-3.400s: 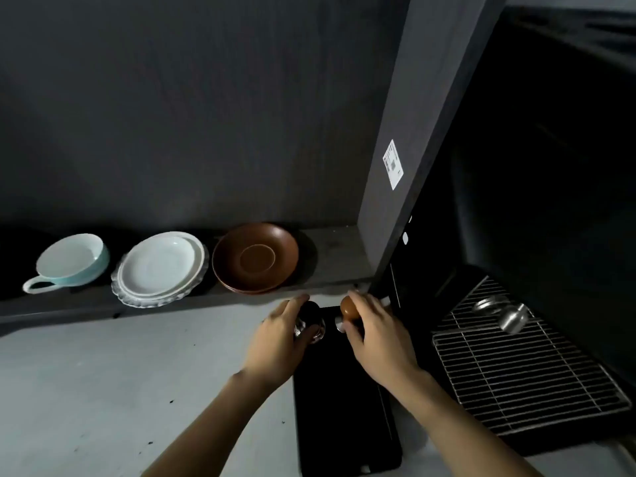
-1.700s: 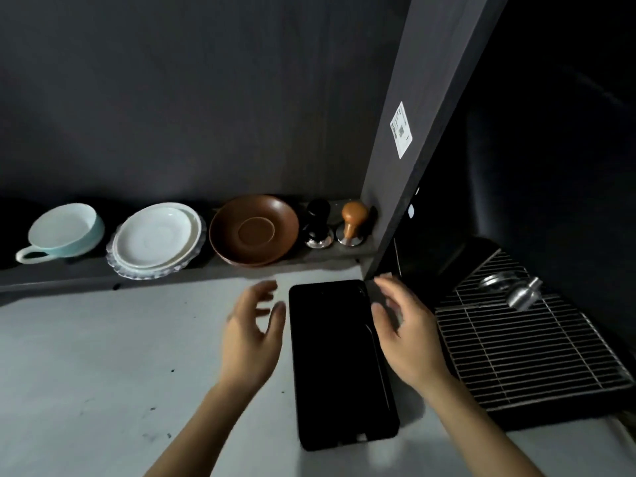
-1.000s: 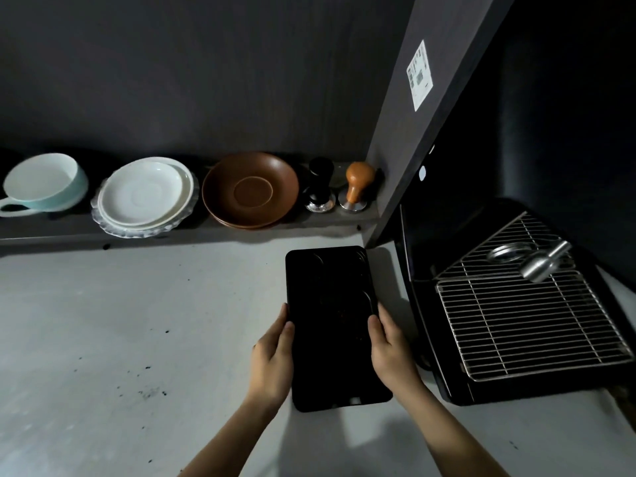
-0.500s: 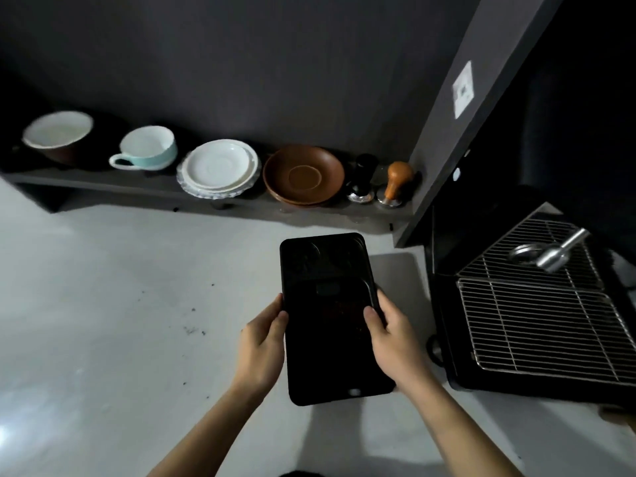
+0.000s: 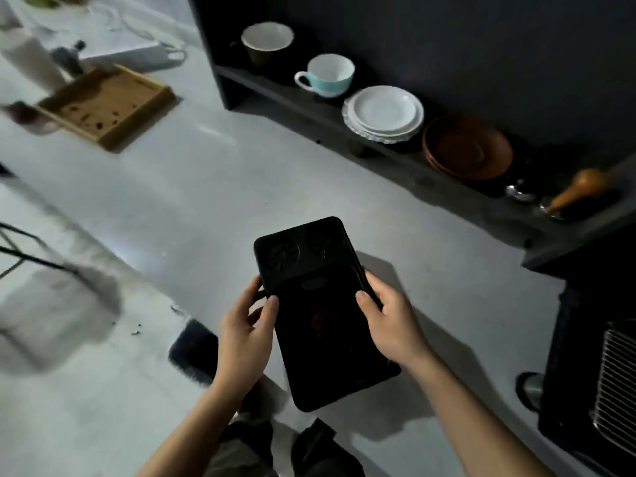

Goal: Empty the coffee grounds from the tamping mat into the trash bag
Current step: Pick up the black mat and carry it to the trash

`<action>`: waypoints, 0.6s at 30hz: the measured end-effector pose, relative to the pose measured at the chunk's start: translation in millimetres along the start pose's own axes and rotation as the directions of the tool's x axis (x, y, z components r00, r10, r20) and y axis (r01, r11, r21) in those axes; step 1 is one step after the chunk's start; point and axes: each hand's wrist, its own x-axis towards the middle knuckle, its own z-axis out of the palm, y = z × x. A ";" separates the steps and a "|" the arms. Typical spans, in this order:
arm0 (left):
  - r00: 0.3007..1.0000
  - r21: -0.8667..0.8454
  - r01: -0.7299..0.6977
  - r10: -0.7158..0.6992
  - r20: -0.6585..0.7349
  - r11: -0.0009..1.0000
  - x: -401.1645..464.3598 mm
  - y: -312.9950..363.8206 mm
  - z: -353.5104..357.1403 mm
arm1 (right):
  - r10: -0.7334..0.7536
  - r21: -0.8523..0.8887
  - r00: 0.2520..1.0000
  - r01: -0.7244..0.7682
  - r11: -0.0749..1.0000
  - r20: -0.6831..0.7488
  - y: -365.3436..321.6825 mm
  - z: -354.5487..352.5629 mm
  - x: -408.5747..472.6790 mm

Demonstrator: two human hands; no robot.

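The black rectangular tamping mat [image 5: 320,325] is held flat above the grey counter, two round recesses at its far end and a small patch of brown coffee grounds [image 5: 318,320] near its middle. My left hand [image 5: 246,333] grips its left long edge, thumb on top. My right hand [image 5: 392,321] grips the right long edge the same way. No trash bag is in view.
A dark low shelf [image 5: 309,108] carries two cups, stacked white saucers [image 5: 383,113], brown saucers [image 5: 468,148] and a wooden-handled tamper [image 5: 578,191]. A wooden tray [image 5: 106,105] lies at far left. The espresso machine's drip grate [image 5: 616,380] sits at right. The counter edge runs diagonally at lower left.
Both hands have lifted the mat off the counter and carried it leftwards and toward me; my view has swung left, so the shelf and the machine slid to the right.
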 end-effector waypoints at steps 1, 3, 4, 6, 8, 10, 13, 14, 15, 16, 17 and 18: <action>0.999 0.030 0.010 -0.009 -0.038 0.999 -0.1 -1.8 -11.8 | -0.004 -0.011 0.999 0.004 1.000 0.048 -4.0 8.7 3.7; 0.994 0.070 0.031 -0.023 -0.106 0.997 1.3 -3.2 -40.2 | -0.020 -0.028 0.989 0.024 0.999 0.145 -13.3 27.8 11.4; 0.991 0.088 0.036 -0.024 -0.128 0.995 3.4 -4.0 -53.3 | -0.031 -0.037 0.981 0.039 0.999 0.189 -17.6 35.2 15.3; 0.986 0.113 0.066 -0.047 -0.161 0.991 9.0 -7.1 -83.9 | -0.056 -0.067 0.959 0.077 0.995 0.278 -28.2 52.3 26.1; 0.980 0.161 0.116 -0.086 -0.178 0.980 17.3 -11.3 -115.5 | -0.074 -0.102 0.928 0.119 0.988 0.365 -38.7 67.9 38.1; 0.986 0.278 0.133 -0.100 -0.132 0.951 24.6 -19.7 -157.2 | -0.078 -0.148 0.884 0.163 0.976 0.462 -53.5 92.4 51.4; 0.989 0.344 0.127 -0.146 0.030 0.930 30.9 -30.2 -205.5 | -0.071 -0.214 0.788 0.251 0.944 0.612 -74.4 124.6 68.7; 0.986 0.325 0.121 -0.152 0.073 0.938 33.5 -31.2 -213.3 | -0.065 -0.244 0.756 0.289 0.926 0.651 -80.7 130.8 73.8; 0.981 0.295 0.131 -0.167 0.101 0.947 35.3 -36.9 -227.2 | -0.059 -0.271 0.715 0.338 0.901 0.697 -87.2 146.7 79.6; 0.974 0.252 0.152 -0.188 0.125 0.956 36.8 -44.8 -243.0 | -0.056 -0.285 0.669 0.389 0.876 0.741 -92.4 166.6 85.6; 0.966 0.214 0.169 -0.205 0.158 0.962 39.6 -52.5 -254.3 | -0.060 -0.292 0.626 0.444 0.847 0.777 -98.0 182.3 90.7; 0.957 0.205 0.176 -0.216 0.192 0.963 42.3 -60.8 -266.1 | -0.061 -0.289 0.576 0.496 0.819 0.815 -104.2 198.0 94.6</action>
